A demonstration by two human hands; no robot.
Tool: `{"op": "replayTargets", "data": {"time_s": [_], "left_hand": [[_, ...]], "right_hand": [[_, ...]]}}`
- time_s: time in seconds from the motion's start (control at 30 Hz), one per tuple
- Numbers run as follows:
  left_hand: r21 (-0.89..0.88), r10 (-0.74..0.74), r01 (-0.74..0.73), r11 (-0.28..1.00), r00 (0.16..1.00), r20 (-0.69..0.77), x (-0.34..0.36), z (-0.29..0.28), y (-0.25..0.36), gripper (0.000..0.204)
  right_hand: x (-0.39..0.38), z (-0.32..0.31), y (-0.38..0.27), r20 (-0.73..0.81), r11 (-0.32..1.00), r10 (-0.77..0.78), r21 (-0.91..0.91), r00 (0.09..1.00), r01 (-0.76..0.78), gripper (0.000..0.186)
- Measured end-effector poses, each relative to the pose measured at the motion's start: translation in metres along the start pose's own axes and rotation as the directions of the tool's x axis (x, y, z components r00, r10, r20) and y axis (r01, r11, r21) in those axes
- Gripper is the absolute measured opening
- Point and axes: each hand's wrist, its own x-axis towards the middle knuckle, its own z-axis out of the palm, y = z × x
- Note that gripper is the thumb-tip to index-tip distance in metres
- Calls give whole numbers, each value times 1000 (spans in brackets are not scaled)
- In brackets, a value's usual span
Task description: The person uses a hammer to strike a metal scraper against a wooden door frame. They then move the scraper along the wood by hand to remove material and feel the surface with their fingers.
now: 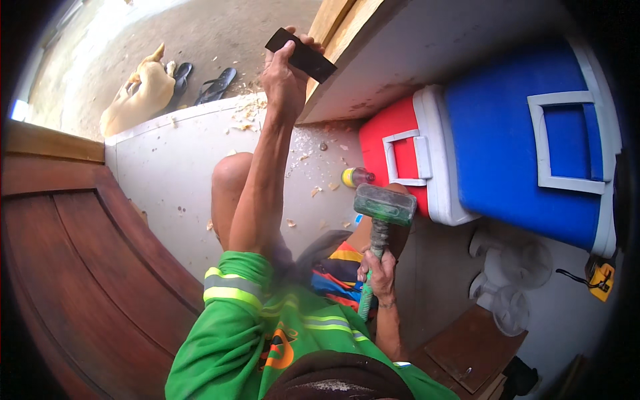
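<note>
My left hand (285, 77) reaches up and away, its fingers closed around a dark, flat rectangular piece (303, 57). I cannot make out exactly what that piece is. It is right beside the edge of a wooden door frame (327, 30); whether they touch is unclear. Lower down, my right hand (380, 270) grips the green, worn handle of a club hammer (385, 205). The hammer stands nearly upright with its heavy greenish head on top, over my bent right knee.
Right of me stand a red cooler (390, 123) and a blue cooler (520, 127), with a bottle (357, 177) near the red one. Wood shavings (248, 120) litter the tiles. A dog (139, 93) lies outside by sandals (217, 87). A brown door (87, 247) is left; a tape measure (602, 281) is right.
</note>
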Motion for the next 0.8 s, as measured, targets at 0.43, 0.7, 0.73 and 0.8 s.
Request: {"op": "replayTargets", "data": {"time_s": [0.43,0.7,0.73,0.8], "left_hand": [[-304,-35,72,950,991,125,49,-9,-18,12],[-1,105,-105,994,988,113,39,13,-16,16],[41,92,-98,994,987,129,37,15,-16,15],[177,104,-136,975,978,179,37,6,-14,17]], "right_hand": [[0,4,-3,13,996,0,-88,1000,1,22],[8,1,-13,-8,980,-78,-185,997,75,34],[10,0,-19,-14,978,-79,-194,997,75,34],[15,11,-42,-9,970,-168,-181,986,163,40]]}}
